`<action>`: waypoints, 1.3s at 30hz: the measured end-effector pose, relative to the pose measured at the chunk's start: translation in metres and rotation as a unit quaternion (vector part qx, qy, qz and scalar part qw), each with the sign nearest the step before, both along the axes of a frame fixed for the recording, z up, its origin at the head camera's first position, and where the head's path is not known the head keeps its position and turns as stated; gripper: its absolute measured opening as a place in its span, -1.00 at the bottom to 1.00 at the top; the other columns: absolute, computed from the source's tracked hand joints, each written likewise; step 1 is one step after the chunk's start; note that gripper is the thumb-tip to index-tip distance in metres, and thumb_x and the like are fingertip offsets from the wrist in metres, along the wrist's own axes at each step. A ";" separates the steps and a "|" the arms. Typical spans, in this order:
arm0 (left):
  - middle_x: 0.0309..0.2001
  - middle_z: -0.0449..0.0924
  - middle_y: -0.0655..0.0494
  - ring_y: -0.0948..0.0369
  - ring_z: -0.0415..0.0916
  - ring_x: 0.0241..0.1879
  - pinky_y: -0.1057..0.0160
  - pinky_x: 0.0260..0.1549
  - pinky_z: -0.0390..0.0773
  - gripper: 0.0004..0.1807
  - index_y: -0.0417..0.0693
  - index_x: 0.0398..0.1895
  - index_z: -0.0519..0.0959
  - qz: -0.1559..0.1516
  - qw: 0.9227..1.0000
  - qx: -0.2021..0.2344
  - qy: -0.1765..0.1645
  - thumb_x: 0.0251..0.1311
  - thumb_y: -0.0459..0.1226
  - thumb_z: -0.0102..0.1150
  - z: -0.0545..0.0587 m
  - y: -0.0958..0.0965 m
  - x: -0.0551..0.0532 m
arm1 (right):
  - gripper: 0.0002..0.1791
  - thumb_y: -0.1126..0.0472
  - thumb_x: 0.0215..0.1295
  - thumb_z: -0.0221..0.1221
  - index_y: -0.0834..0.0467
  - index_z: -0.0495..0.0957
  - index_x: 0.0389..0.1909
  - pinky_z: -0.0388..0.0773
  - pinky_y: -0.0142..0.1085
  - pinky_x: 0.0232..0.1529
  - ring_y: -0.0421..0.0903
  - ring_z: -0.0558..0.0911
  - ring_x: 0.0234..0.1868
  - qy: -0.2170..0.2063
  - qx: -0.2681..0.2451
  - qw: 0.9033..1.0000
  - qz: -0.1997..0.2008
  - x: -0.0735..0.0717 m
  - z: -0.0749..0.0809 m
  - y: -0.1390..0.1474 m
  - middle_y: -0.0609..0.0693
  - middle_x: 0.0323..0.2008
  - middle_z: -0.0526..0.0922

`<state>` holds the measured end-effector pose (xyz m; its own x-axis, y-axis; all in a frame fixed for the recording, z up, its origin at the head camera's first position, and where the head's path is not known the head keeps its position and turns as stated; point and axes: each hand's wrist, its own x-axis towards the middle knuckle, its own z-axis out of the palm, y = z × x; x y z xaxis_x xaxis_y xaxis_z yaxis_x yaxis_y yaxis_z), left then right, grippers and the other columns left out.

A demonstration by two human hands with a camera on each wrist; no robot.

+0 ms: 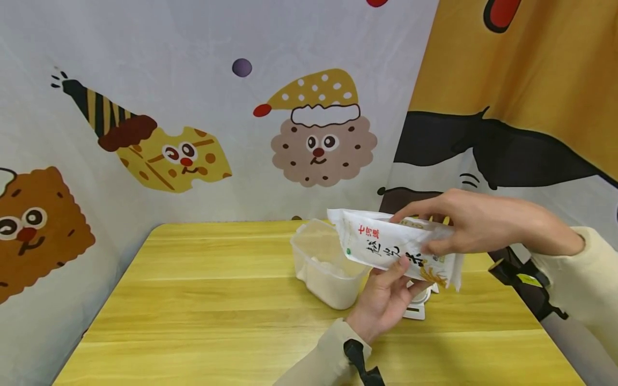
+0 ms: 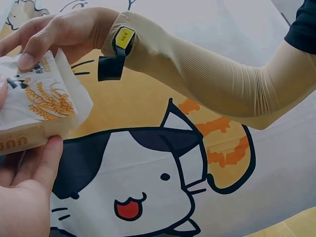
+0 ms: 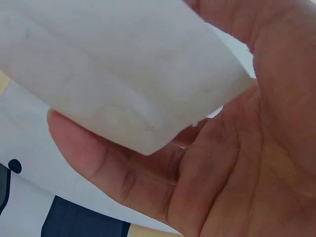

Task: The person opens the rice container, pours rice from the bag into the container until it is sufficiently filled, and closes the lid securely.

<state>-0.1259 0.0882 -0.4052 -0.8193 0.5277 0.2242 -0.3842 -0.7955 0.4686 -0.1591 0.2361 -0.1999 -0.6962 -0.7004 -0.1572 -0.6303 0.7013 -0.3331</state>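
Observation:
A white rice bag [image 1: 386, 236] with red and black lettering and a printed grain ear is held tilted, its narrower left end over a clear plastic container [image 1: 309, 244]. My left hand [image 1: 379, 308] grips the bag from below, thumb on its printed face. From above, my right hand [image 1: 463, 225] holds the bag's right part, thumb in front and fingers over the upper edge. The left wrist view shows the bag's end [image 2: 29, 118] between both hands. In the right wrist view, a plain white corner of the bag [image 3: 108, 84] covers part of the right hand [image 3: 247, 163]. Whitish contents lie in the container.
A white scale-like device [image 1: 415, 312] sits on the wooden table [image 1: 217, 300], partly hidden behind the left hand and bag. A cartoon-printed curtain [image 1: 193, 64] hangs behind the table and along its sides.

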 end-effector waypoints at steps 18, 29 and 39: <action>0.27 0.54 0.26 0.25 0.53 0.26 0.01 0.40 0.48 -0.48 0.23 0.37 0.41 0.019 1.000 0.002 -0.013 0.38 -0.06 0.25 0.004 0.001 0.002 | -0.41 0.09 0.21 0.45 -0.36 0.51 0.23 0.53 -0.45 -0.43 -0.39 0.56 -0.36 0.031 -0.009 0.999 0.002 0.008 0.004 0.009 -0.37 -0.14 0.69; 0.27 0.53 0.25 0.24 0.52 0.25 0.03 0.40 0.49 -0.46 0.23 0.36 0.41 0.011 1.000 0.013 -0.012 0.36 -0.08 0.29 0.003 -0.001 0.002 | -0.48 -0.01 0.20 0.47 -0.35 0.56 0.17 0.67 -0.41 -0.34 -0.37 0.64 -0.24 0.022 -0.027 0.999 -0.003 0.008 0.005 0.011 -0.38 -0.15 0.72; 0.30 0.50 0.31 0.26 0.44 0.34 0.08 0.45 0.42 -0.49 0.24 0.36 0.43 -0.013 0.999 0.030 0.014 0.37 -0.15 0.28 0.003 -0.003 0.001 | -0.49 0.04 0.19 0.47 -0.35 0.57 0.14 0.61 -0.42 -0.41 -0.37 0.63 -0.31 0.027 -0.027 0.999 -0.012 0.009 0.005 0.009 -0.38 -0.19 0.73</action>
